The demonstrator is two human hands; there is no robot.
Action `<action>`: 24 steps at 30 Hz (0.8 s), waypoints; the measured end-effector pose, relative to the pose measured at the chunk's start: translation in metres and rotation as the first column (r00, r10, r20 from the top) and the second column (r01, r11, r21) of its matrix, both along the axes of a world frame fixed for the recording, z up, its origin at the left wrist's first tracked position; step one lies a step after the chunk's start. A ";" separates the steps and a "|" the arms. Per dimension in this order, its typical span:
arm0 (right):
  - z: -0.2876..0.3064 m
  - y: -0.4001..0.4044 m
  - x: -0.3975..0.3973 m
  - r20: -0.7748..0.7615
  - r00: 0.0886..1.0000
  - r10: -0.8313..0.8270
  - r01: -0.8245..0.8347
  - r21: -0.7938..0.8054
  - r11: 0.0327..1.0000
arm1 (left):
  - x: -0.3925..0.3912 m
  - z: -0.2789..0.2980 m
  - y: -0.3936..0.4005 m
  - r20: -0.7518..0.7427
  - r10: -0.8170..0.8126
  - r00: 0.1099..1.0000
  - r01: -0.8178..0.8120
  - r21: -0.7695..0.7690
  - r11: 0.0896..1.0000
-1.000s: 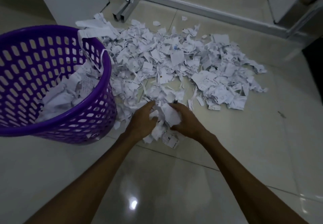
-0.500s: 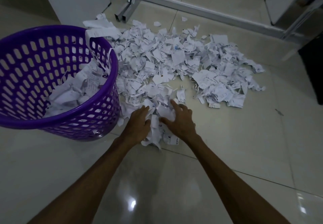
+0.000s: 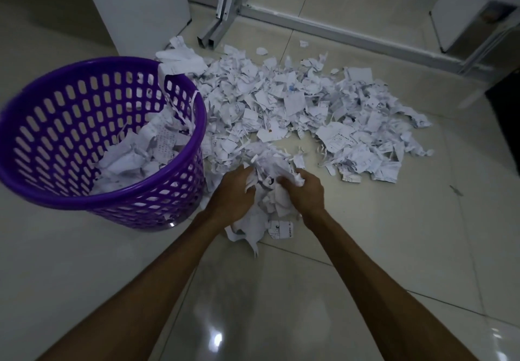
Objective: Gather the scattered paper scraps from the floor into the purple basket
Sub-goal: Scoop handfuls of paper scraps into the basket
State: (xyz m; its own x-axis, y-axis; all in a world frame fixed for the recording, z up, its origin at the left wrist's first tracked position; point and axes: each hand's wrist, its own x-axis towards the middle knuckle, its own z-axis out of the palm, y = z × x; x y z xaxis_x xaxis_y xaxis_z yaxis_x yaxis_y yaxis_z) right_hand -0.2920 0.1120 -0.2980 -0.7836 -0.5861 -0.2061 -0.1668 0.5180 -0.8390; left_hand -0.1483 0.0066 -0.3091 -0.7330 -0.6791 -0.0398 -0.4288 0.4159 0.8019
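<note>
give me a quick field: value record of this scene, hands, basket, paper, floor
left hand: left hand curled round a bunch of scraps
right hand: right hand gripping the same bunch from the other side
basket: purple basket upright, left of the hands, partly filled with paper
floor pile: big scatter of paper scraps beyond the hands
strays: a few loose pieces just below the bunch
floor: glossy pale tiled floor
background: metal frame at the far side

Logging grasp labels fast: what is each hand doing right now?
Left hand: fingers curled, gripping the bunch of paper scraps from its left side.
Right hand: fingers curled, gripping the same bunch from its right side.
</note>
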 end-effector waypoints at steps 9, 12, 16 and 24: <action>0.085 -0.022 -0.010 0.153 0.985 -0.076 0.115 -0.262 0.958 | -0.017 0.085 -0.006 -0.119 0.001 0.993 0.001 0.016 1.000; 0.117 -0.036 -0.001 0.119 0.993 -0.026 0.064 -0.324 0.944 | -0.011 0.118 -0.010 -0.167 0.011 0.986 -0.015 -0.019 1.000; 0.151 -0.058 0.019 0.082 0.996 0.045 -0.008 -0.405 0.914 | 0.006 0.150 -0.019 -0.266 0.047 0.963 -0.063 -0.055 0.996; 0.187 -0.099 0.060 0.048 0.989 0.143 -0.105 -0.464 0.880 | 0.037 0.189 -0.040 -0.353 0.196 0.915 -0.210 -0.002 0.978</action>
